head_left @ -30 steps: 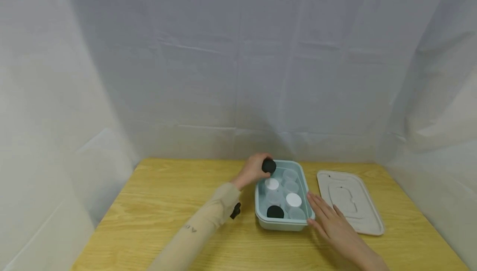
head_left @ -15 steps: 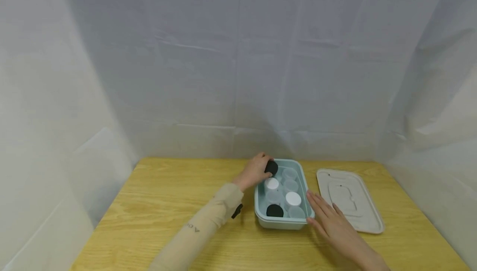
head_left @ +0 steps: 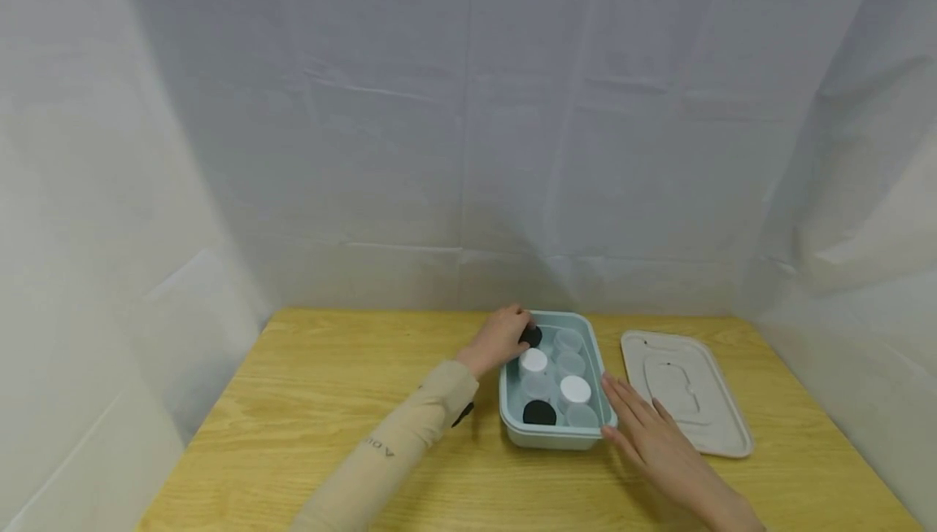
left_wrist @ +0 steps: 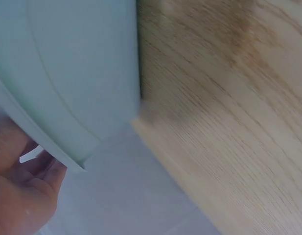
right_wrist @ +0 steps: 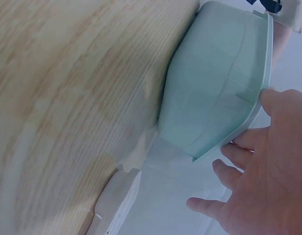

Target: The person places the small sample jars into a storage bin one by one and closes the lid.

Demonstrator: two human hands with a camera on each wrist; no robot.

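A pale green box (head_left: 512,428) sits on the wooden table (head_left: 322,402) and holds several small clear jars, some with white lids (head_left: 574,390) and one with a black lid (head_left: 539,413). My left hand (head_left: 503,335) grips a black-lidded jar (head_left: 532,336) low in the box's far left corner. My right hand (head_left: 644,428) lies with straight fingers against the box's right rim, seen also in the right wrist view as right hand (right_wrist: 268,176) beside the box (right_wrist: 214,93). The left wrist view shows the box's wall (left_wrist: 77,73) and my left hand (left_wrist: 23,196).
The box's beige lid (head_left: 684,390) lies flat on the table to the right of the box. White sheeting closes in the table at the back and both sides. Bare wood lies to the left and front.
My left hand has lowered the black-lidded jar from above the rim down into the box's far left corner. The right hand has stayed at the right rim.
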